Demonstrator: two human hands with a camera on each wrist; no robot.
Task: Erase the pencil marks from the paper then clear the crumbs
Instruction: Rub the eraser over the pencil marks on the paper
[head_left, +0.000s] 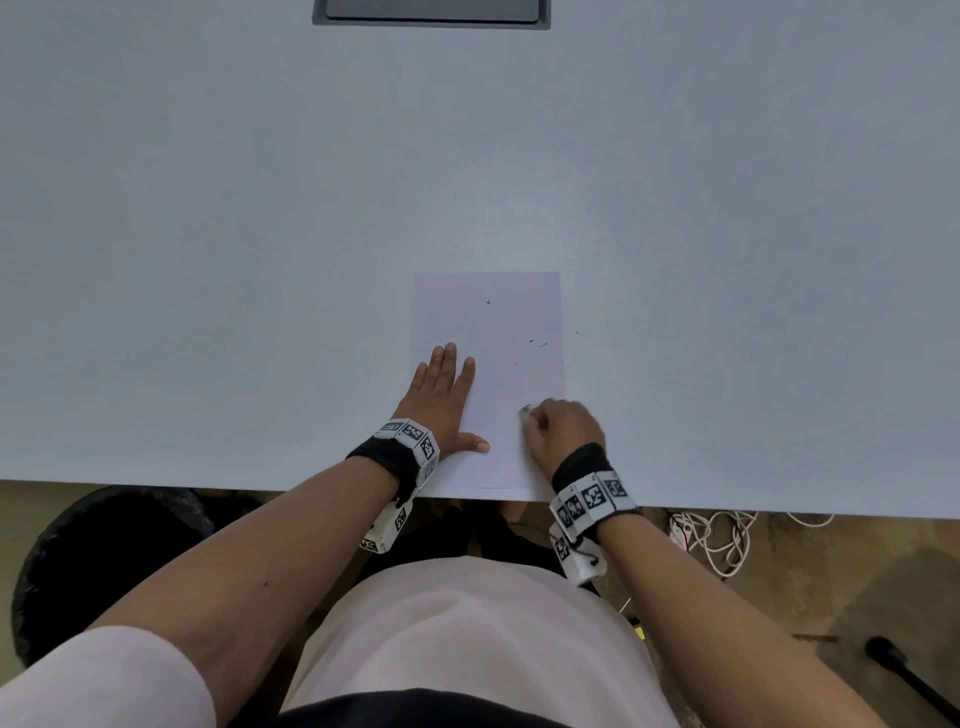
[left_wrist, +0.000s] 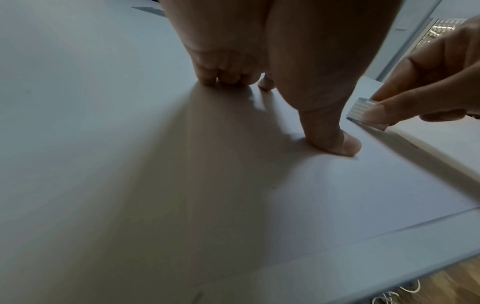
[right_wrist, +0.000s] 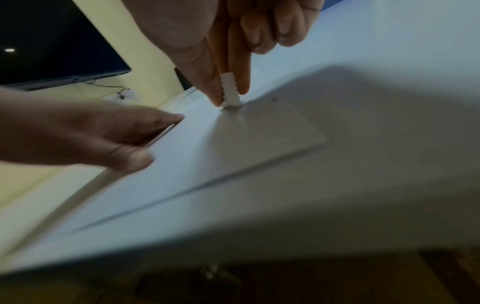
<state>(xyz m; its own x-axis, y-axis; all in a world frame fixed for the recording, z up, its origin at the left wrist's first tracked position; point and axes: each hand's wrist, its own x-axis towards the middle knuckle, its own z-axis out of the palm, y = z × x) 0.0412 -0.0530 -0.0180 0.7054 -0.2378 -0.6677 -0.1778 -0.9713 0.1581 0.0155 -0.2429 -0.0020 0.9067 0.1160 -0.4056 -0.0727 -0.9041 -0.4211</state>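
Head view, looking down on a pale desk. A white paper lies in portrait below frame centre, its lower edge near the desk's front edge. The left hand lies flat with straight fingers on the paper's lower-left part, thumb spread toward the right; its grip is wide and holds nothing, serving only to pin the sheet. The right hand, at the paper's lower-right edge, pinches a small white ribbed eraser between thumb and forefinger, its tip touching the sheet. A few dark crumbs are scattered over the right and upper parts of the paper, one speck lying just off its right edge on the desk. Any pencil marks under the eraser are too faint to make out.

Judged step: erasing, with crumb clearing not yet begun. To do it well, keep the flat hand pressing close beside the rubbed area so that the sheet neither slides nor buckles; use short strokes directed away from the pinning hand; keep pressure moderate near the paper's edge, where creasing or tearing is likeliest.

A dark recessed panel sits at the top of the frame.
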